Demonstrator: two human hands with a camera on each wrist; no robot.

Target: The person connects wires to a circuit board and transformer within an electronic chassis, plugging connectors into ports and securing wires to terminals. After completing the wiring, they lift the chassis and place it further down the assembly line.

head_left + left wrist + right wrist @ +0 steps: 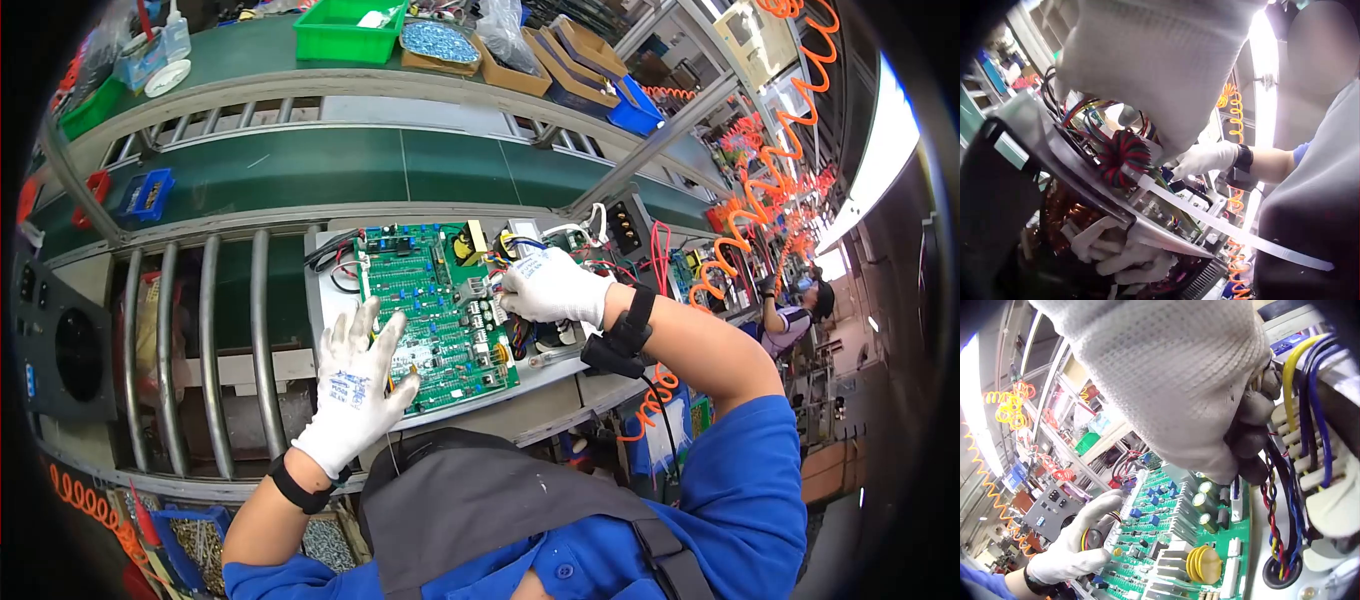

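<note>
A green circuit board [425, 345] lies on a metal chassis [335, 300] in front of me, crowded with components. My left hand [355, 390], in a white knitted glove, rests at the board's left side with fingers spread. Over the right edge of the board, my gloved right hand [550, 287] curls its fingers at the upper end of twisted wires [1270, 531] and pinches them; the tips are partly hidden. Close below the left hand, the left wrist view shows a red-and-green wound coil [1124, 157] with a white cable tie [1235, 228].
Metal rollers [210, 350] run left of the chassis, beside a dark box with a round opening [80, 345]. Beyond lies a green conveyor belt [350, 170]; a shelf above it bears a green bin [350, 40]. Orange coiled hoses [790, 150] hang at right. Another person [800, 315] works there.
</note>
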